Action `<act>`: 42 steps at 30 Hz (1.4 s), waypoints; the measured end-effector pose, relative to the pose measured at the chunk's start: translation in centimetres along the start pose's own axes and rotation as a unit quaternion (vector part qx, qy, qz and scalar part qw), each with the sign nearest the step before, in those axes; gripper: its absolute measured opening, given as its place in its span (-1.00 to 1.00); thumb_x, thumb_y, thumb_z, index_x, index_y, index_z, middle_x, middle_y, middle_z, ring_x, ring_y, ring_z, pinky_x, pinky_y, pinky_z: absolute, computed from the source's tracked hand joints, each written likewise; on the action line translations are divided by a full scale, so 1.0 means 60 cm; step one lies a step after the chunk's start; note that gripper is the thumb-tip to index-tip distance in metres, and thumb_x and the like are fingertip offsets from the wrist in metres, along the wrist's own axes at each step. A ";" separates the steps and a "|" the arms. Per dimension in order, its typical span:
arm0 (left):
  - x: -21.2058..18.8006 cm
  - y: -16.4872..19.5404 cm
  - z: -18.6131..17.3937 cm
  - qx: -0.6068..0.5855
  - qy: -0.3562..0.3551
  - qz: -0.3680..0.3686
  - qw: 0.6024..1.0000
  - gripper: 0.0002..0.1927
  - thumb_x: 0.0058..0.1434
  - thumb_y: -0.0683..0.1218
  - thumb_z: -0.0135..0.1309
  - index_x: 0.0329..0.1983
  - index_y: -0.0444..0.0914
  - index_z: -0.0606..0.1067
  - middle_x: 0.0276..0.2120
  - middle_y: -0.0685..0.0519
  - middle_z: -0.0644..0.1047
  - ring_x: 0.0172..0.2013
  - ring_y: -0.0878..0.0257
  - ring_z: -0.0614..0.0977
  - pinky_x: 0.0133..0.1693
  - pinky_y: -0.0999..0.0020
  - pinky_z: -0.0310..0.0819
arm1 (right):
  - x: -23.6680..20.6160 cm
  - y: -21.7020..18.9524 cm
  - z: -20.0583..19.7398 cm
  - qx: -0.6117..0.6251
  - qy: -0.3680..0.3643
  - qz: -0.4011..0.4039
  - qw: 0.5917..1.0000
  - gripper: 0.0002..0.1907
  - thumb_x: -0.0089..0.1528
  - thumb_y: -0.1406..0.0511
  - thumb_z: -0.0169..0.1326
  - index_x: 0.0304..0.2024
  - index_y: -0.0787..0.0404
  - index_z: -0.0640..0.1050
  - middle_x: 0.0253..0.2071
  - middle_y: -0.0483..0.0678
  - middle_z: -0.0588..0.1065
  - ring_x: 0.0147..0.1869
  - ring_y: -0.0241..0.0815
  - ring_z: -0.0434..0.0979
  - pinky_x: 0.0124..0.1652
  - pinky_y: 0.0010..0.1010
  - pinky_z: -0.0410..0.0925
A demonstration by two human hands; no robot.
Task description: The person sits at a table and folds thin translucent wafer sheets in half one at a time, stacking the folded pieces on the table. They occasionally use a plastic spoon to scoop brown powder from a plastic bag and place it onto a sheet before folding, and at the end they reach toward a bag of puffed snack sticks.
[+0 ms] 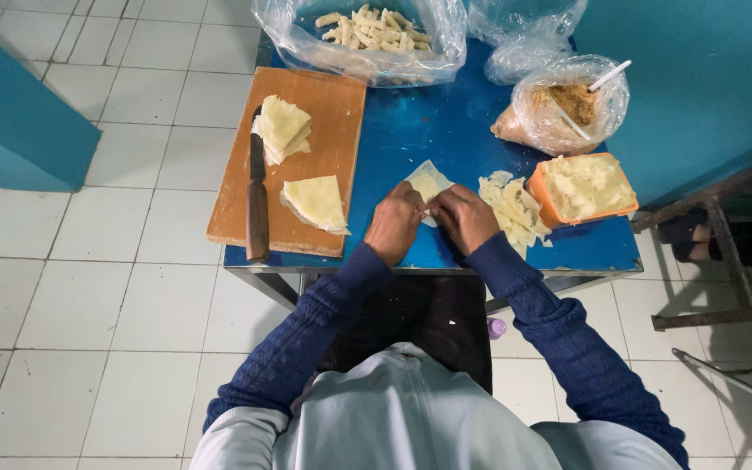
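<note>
Near the frame's centre the left hand (393, 222) and right hand (463, 218) meet on a pale dough sheet (426, 183) lying on the blue table (446, 130); fingers curled, pinching its near edge, apparently mid-fold; the fold probably calls for small, even pressure; table's front edge lies just below the wrists; wooden board (324, 104) left, orange tub (587, 187) right, open blue above.

You see even, cool light from overhead, soft shadows beneath the blue table (446, 130), mild glare on the plastic bags (446, 35), and sharp focus.

Board (324, 130) left of wrapper (426, 184), tub (546, 200) right
</note>
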State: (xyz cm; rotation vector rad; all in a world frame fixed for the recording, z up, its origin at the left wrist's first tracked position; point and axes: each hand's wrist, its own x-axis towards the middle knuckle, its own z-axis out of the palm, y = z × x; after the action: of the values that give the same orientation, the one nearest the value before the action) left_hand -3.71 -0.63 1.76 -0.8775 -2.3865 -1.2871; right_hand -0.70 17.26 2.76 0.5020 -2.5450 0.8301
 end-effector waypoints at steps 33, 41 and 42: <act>-0.004 0.023 0.000 -0.071 -0.047 0.064 0.994 -0.78 0.08 -0.40 0.14 -0.22 -0.38 0.44 -0.05 -0.21 0.32 -0.11 -0.15 0.54 -0.17 0.08 0.42 | -0.023 0.019 -0.007 -0.061 0.039 -0.068 0.995 -0.88 0.21 0.33 0.25 -0.26 0.25 0.61 -0.23 0.01 0.51 -0.07 0.06 0.51 -0.12 -0.17 0.41; 0.000 0.010 0.022 -0.044 -0.017 0.038 0.998 -0.90 0.19 -0.38 0.08 -0.29 -0.36 0.44 -0.13 -0.16 0.37 -0.10 -0.11 0.53 -0.10 0.10 0.47 | -0.042 0.028 -0.003 -0.063 0.057 -0.055 0.995 -0.82 0.23 0.38 0.22 -0.13 0.27 0.59 -0.15 0.00 0.51 -0.02 0.05 0.50 -0.09 -0.16 0.41; 0.001 0.010 0.019 -0.059 -0.025 0.020 0.998 -0.91 0.22 -0.38 0.07 -0.29 -0.37 0.44 -0.13 -0.17 0.37 -0.13 -0.10 0.54 -0.12 0.11 0.47 | -0.041 0.026 -0.003 -0.056 0.054 -0.051 0.996 -0.84 0.23 0.38 0.23 -0.13 0.25 0.59 -0.16 -0.02 0.52 -0.03 0.04 0.50 -0.08 -0.16 0.41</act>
State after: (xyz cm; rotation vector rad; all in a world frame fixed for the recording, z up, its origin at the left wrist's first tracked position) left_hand -3.32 0.56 1.55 -0.9957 -2.3375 -1.4187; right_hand 0.74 19.09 0.95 0.5331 -2.4292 0.6558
